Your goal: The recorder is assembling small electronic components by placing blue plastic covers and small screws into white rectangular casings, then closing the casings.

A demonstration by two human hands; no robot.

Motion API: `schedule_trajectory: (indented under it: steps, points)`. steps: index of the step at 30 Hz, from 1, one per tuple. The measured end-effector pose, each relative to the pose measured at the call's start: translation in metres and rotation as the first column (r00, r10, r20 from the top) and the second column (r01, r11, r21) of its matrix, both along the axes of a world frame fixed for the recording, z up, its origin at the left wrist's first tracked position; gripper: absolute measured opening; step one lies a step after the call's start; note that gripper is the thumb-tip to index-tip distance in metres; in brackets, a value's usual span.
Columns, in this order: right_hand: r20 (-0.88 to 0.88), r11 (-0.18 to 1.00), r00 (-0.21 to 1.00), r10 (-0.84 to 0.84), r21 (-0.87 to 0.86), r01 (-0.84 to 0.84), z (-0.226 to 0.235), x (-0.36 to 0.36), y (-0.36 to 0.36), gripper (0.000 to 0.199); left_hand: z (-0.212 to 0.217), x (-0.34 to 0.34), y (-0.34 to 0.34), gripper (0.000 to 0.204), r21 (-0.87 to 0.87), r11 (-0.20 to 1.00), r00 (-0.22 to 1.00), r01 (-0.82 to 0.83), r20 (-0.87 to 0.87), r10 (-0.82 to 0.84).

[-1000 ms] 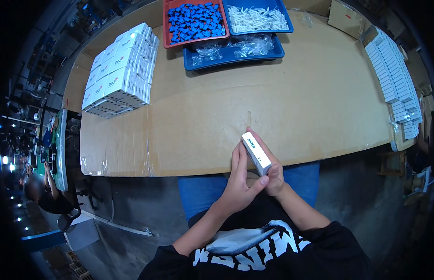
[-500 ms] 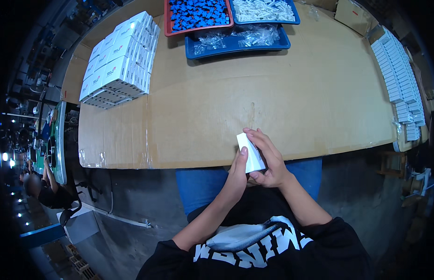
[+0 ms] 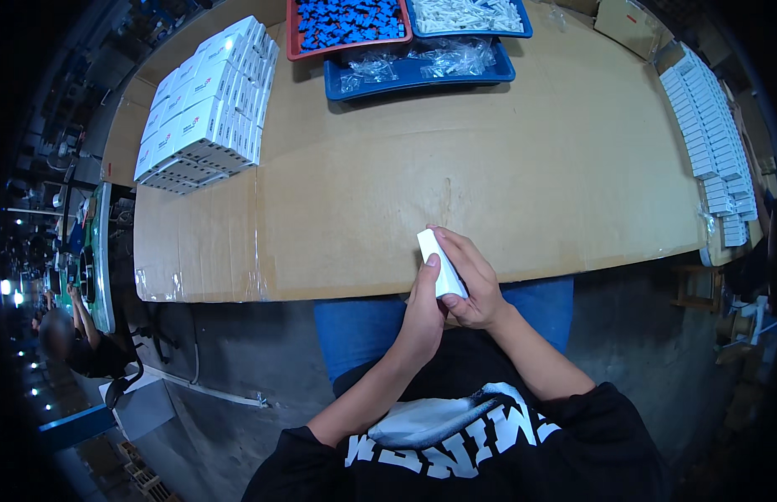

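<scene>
A small white box (image 3: 439, 266) is held between my two hands, just over the table's near edge and above my lap. My left hand (image 3: 424, 303) grips its left side, with the thumb lying on the white face. Around its right side and far end curl the fingers of my right hand (image 3: 474, 280), with that thumb near the box's close end. The box is tilted, its far end pointing up and to the left. My fingers and palms hide its right and under sides.
The brown cardboard-covered table (image 3: 347, 201) holds a stack of white boxes (image 3: 200, 105) at left. At the back are a red tray (image 3: 351, 48) of blue parts, a blue tray (image 3: 485, 35) of white pieces, and a lower blue tray (image 3: 422, 84) with clear bags. More white boxes (image 3: 710, 134) stand right.
The box has turned slightly in my hands, so its right face shows less now. Both hands still hold it. The whole view has shifted a little.
</scene>
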State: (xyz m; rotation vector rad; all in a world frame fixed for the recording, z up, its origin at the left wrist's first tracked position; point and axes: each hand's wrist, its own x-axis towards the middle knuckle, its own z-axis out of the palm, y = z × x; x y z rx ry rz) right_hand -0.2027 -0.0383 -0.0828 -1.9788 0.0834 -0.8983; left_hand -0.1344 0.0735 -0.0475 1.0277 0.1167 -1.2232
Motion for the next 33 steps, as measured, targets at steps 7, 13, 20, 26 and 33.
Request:
schedule_trajectory:
  steps: [7,13,20,26,33]
  points:
    - [0.058,0.998,0.997,-0.057,-0.031,0.059,-0.005,0.001,0.001,0.077,-0.005,-0.004,-0.005,0.056,-0.006,0.999,0.998,-0.054,0.009,0.054]
    - [0.064,0.998,0.996,-0.055,-0.014,0.056,-0.008,0.0,0.001,0.078,-0.011,-0.005,-0.004,0.054,0.026,0.998,0.999,-0.049,0.012,0.049]
    - [0.067,0.999,0.997,-0.046,0.027,0.044,-0.007,0.0,0.0,0.077,-0.018,-0.002,-0.001,0.053,0.066,0.998,0.999,0.014,0.029,-0.016]
    - [-0.035,0.996,0.997,0.068,0.068,-0.065,0.001,0.002,-0.004,0.078,-0.004,0.005,-0.007,0.054,-0.041,0.995,0.986,-0.091,0.134,0.096]
    - [-0.157,0.91,0.982,0.109,0.414,-0.035,0.023,-0.008,0.003,0.053,-0.001,0.019,-0.004,0.067,-0.113,0.993,0.801,0.042,0.598,0.034]
